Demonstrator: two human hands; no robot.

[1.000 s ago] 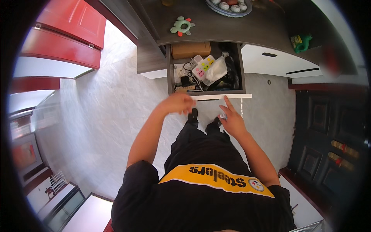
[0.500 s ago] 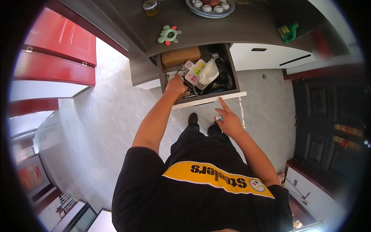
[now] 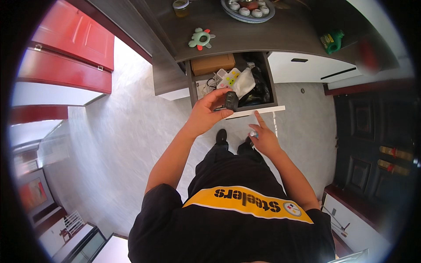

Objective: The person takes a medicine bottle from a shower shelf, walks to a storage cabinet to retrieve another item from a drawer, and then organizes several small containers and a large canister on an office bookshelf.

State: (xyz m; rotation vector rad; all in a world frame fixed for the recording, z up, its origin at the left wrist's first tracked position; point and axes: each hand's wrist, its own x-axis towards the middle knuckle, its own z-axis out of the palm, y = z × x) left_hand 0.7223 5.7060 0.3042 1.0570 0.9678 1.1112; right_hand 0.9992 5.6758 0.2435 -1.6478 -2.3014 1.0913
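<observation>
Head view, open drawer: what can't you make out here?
- Small dark object in the left hand: fingers cover part; too small to identify.
- Right hand: something small and pale in its curled fingers, unclear what.
- Drawer contents: cluttered, rear shaded by the countertop.
- Plate: cut by the top edge.

Single head-worn fisheye view, looking steeply down over the person's chest and both forearms, which enter from the lower edge. It faces an open drawer [image 3: 232, 87] under a dark countertop [image 3: 263, 30] at the top of frame, with pale floor [image 3: 114, 144] below. Straight edges bow toward the rim. No second view overlaps.
</observation>
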